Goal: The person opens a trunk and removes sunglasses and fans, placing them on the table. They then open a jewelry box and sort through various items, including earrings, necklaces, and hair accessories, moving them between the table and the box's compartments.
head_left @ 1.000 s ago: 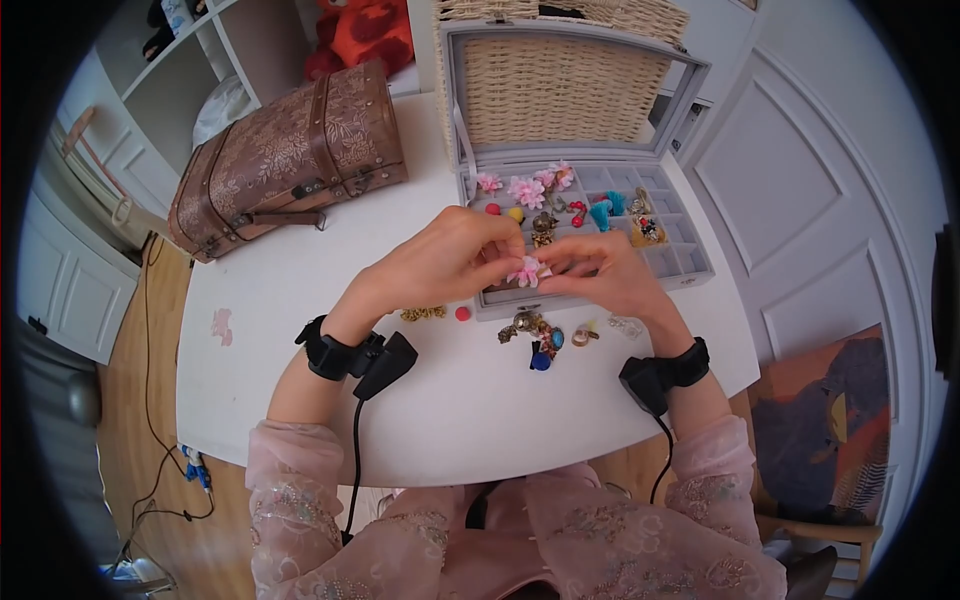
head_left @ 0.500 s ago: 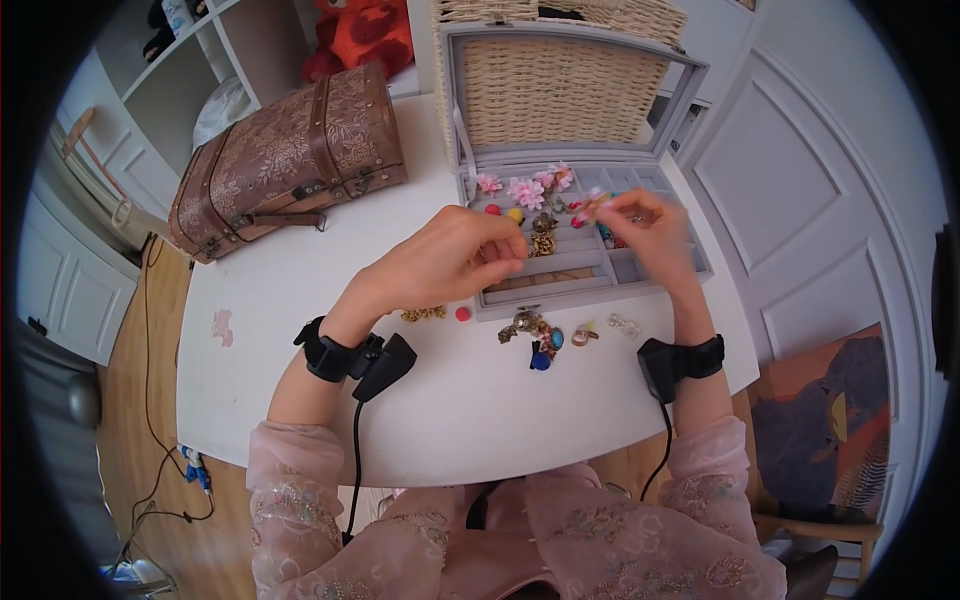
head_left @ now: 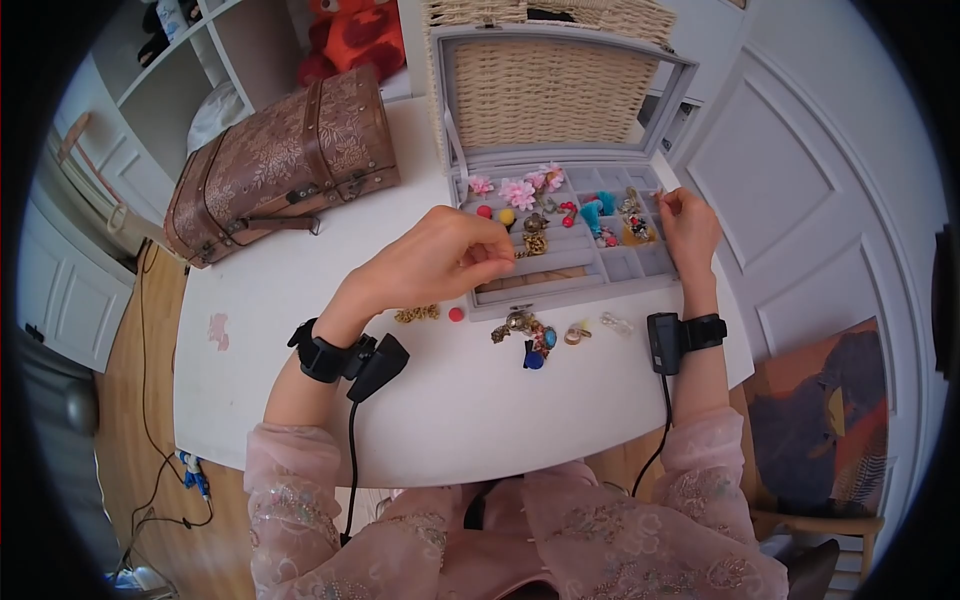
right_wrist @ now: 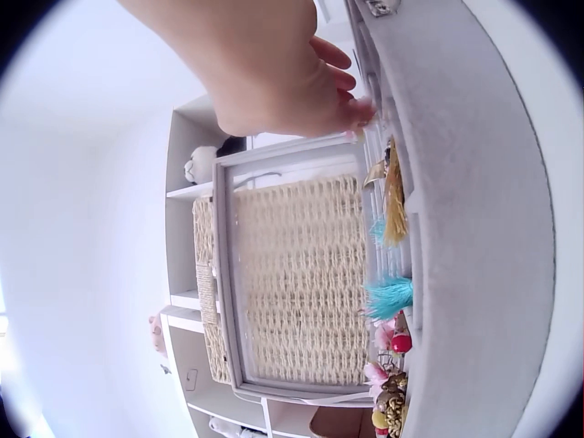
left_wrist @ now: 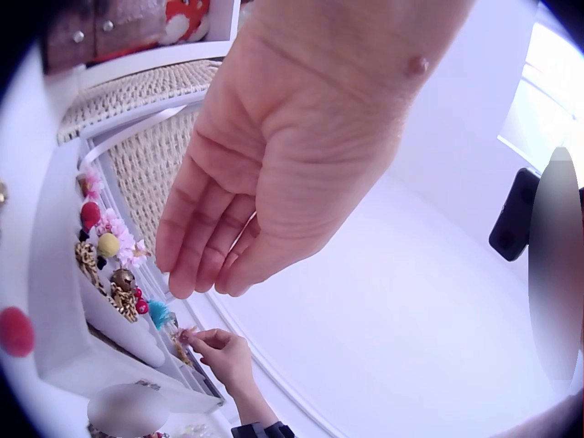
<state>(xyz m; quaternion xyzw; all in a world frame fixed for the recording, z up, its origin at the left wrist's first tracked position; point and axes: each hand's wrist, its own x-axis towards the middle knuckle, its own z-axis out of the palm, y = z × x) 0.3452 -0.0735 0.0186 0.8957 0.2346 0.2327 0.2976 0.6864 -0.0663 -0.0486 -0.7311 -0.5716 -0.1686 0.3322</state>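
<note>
In the head view, the right hand (head_left: 690, 232) is at the right edge of the grey jewellery box (head_left: 560, 297), thumb and fingertips pinched together. Between them, in the left wrist view, is a small pink piece (left_wrist: 186, 336), mostly covered by the fingers. The left hand (head_left: 435, 258) hovers by the box's left front corner, its fingers loosely bent around nothing. Inside the box lie pink flowers (head_left: 517, 193), red and yellow balls, gold chain pieces (head_left: 535, 242), turquoise tassels (head_left: 598, 205) and a gold tassel piece (head_left: 637, 230).
The box's lid (head_left: 440, 90) stands raised at the back, before a wicker basket (head_left: 550, 95). A brown patterned case (head_left: 285, 160) is at the left. Before the box lie a gold chain (head_left: 417, 313), a red ball (head_left: 456, 314), a blue-stoned cluster (head_left: 541, 338), a ring (head_left: 577, 333) and a clear piece (head_left: 617, 323).
Both hands were at the pink flower piece; the right hand has carried it away to the right, over the box to its right edge. The left hand has let go and stayed nearly in place.
</note>
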